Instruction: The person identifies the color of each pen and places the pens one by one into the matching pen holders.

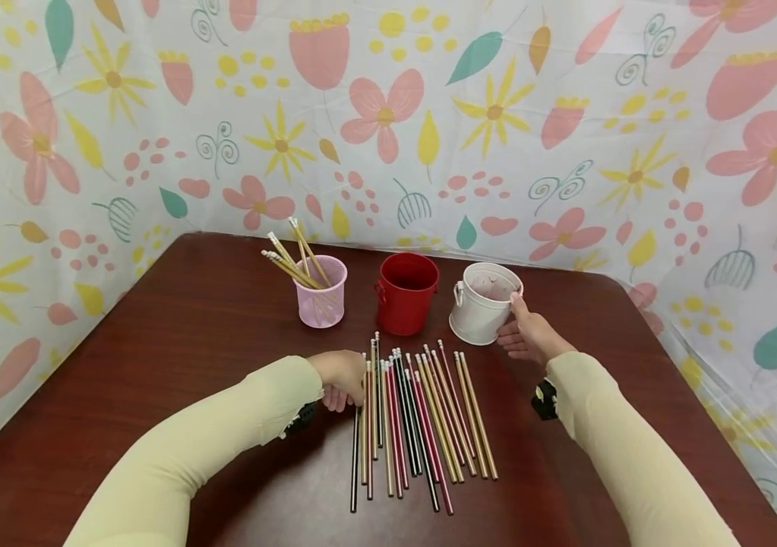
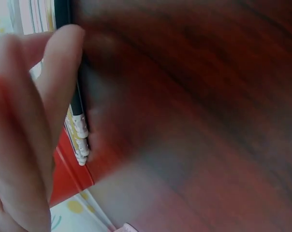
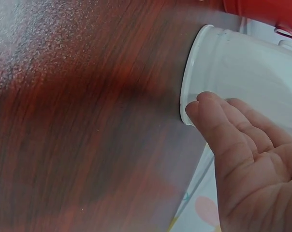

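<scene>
My left hand (image 1: 342,376) is at the left end of a row of pencils, its thumb and a finger pinching the leftmost black pencil (image 1: 355,471). Close up in the left wrist view, fingertips lie right against that pencil's dark shaft, near other white-tipped erasers. Over on the right, my right hand (image 1: 532,334) rests against the side of a white bucket (image 1: 477,323). Its thumb reaches the rim, and the fingers lie fairly straight along the lower wall, as the right wrist view shows. Gold, red and black pencils (image 1: 422,410) lie side by side, erasers pointing away from me.
A pink mesh cup (image 1: 322,308) holding several gold pencils (image 1: 292,266) stands at the back left. Between it and the white bucket is a red bucket (image 1: 405,304). The brown table (image 1: 156,365) ends at a flower-patterned cloth (image 1: 388,182) behind and along both sides.
</scene>
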Demonstrator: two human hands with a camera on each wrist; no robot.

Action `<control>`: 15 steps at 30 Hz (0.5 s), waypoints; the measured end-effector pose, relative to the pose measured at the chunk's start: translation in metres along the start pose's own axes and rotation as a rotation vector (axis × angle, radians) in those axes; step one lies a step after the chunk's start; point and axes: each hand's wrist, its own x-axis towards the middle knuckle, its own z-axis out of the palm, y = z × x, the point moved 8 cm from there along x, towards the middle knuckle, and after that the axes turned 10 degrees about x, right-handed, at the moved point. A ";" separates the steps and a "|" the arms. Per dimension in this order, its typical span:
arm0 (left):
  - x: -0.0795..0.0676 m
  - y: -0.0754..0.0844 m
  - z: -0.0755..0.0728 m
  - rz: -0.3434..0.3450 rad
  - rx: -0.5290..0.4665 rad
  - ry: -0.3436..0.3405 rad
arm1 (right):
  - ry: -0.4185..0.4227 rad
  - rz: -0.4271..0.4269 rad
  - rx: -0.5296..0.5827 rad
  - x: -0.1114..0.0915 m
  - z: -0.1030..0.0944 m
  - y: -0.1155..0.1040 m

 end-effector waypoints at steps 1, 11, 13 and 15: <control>-0.005 0.003 -0.002 0.003 -0.003 -0.001 | 0.001 0.000 0.002 0.000 0.001 0.000; -0.034 0.014 -0.018 -0.033 -0.002 0.039 | 0.010 0.007 0.015 0.004 0.003 -0.001; -0.021 0.003 -0.012 -0.040 0.005 0.040 | 0.002 0.004 0.016 0.005 0.004 -0.003; 0.017 -0.022 0.007 -0.026 -0.029 0.002 | -0.003 0.003 0.019 0.006 0.005 -0.004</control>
